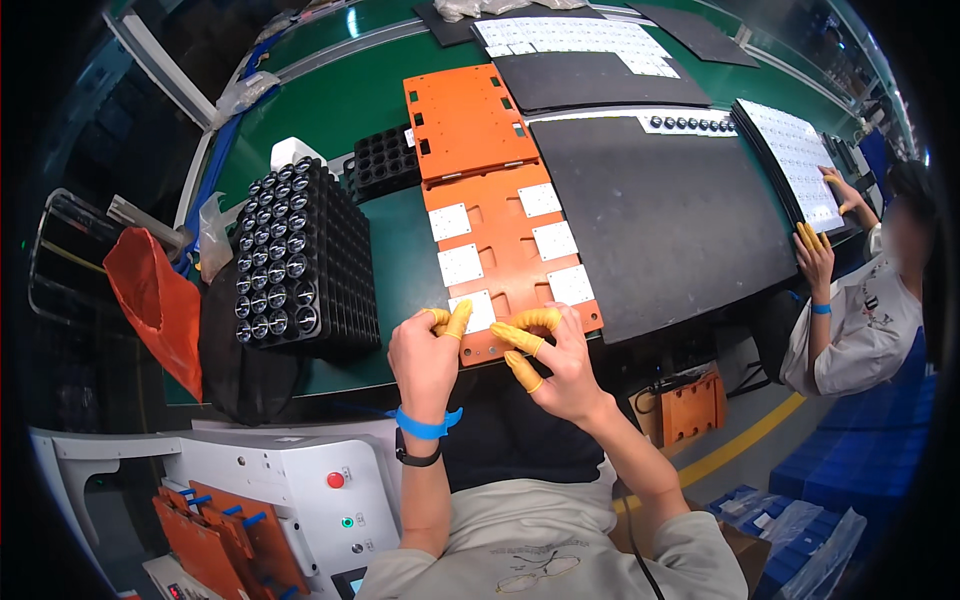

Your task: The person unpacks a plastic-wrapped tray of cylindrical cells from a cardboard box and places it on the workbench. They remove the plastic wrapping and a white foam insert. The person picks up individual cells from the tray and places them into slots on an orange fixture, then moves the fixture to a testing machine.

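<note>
An orange hinged fixture lies unfolded on the bench, its near panel carrying several white square plates with small holes in two columns. My left hand, in yellow finger cots, has its fingers curled and the tips pinched at the lower left of the nearest left white square plate. Beside that plate's lower right, my right hand hovers over the fixture's front edge. Its cot-covered fingers are bent but apart, and nothing shows between them. The fixture's upper panel has several rectangular slots.
Stacked black trays of clear round lenses stand on the left. Right of the fixture lies a black mat. A co-worker handles white sheets at the far right. A white machine with buttons stands at the lower left.
</note>
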`<state>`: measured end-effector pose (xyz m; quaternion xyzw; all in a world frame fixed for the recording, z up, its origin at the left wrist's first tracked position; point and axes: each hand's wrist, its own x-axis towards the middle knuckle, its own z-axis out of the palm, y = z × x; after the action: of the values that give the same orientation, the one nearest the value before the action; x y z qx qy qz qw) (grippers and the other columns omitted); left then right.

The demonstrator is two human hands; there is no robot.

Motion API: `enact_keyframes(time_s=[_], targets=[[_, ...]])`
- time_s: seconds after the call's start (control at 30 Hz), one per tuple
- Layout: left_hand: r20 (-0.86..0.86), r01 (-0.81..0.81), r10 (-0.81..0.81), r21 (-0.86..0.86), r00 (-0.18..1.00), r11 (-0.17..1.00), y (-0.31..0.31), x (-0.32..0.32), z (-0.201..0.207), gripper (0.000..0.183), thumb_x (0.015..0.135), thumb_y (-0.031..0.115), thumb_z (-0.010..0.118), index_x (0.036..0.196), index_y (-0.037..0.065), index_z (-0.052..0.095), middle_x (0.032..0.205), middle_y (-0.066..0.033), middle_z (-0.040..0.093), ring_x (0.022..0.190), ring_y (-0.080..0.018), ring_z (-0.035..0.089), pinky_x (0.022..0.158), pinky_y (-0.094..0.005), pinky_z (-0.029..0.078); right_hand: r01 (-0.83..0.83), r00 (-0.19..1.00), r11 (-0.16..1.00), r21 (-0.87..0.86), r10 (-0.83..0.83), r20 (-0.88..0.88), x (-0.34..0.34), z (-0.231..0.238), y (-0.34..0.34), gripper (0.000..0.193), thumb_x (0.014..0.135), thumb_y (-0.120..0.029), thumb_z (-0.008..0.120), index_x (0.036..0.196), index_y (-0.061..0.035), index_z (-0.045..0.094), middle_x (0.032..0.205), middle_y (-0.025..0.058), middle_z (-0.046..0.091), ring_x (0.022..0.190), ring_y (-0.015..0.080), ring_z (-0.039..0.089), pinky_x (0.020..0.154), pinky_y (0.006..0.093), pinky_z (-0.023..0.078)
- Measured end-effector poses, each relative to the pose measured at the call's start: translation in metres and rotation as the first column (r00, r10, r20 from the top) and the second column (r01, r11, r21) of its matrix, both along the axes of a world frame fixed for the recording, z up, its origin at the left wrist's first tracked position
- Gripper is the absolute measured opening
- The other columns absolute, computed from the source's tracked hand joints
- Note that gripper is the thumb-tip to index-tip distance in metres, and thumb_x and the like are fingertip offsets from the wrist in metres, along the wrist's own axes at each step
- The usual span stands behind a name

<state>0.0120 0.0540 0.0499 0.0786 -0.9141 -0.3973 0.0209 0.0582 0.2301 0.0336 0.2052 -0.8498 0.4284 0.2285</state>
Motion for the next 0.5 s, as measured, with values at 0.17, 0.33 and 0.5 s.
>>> enact_keyframes(time_s=[0.17,0.33,0.5], targets=[[0.041,0.007,-0.007,0.005,0.999,1.0,-0.001,0.001,0.002,0.036,0.088,0.031,0.074,0.087,-0.005,0.072,0.068,-0.0222,0.063,0.061,-0.035,0.062,0.06,-0.0406,0.047,-0.02,0.999,0.998,-0.053,0.022,0.04,-0.004,0.007,0.004,0.036,0.081,-0.007,0.075,0.117,-0.0067,0.072,0.105,0.0104,0.059,0.098,0.0277,0.053,0.089,0.0381,0.044],[0.105,0.04,-0.038,-0.021,0.994,0.999,-0.002,-0.001,0.006,0.038,0.09,0.035,0.072,0.091,-0.003,0.073,0.073,-0.0237,0.066,0.073,-0.0431,0.065,0.064,-0.046,0.049,0.048,0.999,0.999,0.016,-0.048,-0.007,-0.038,0.039,0.013,0.038,0.083,-0.011,0.075,0.12,-0.0078,0.069,0.11,0.0125,0.059,0.101,0.0288,0.055,0.089,0.0398,0.043],[0.08,0.059,-0.056,-0.037,0.995,0.998,0.001,0.0,0.007,0.04,0.092,0.037,0.069,0.091,-0.003,0.073,0.076,-0.0243,0.067,0.076,-0.044,0.066,0.066,-0.0472,0.05,0.223,0.974,0.975,0.025,-0.221,-0.044,-0.139,0.035,0.033,0.055,0.09,-0.023,0.069,0.137,0.0009,0.053,0.124,0.0204,0.055,0.111,0.0372,0.052,0.1,0.0444,0.042]])
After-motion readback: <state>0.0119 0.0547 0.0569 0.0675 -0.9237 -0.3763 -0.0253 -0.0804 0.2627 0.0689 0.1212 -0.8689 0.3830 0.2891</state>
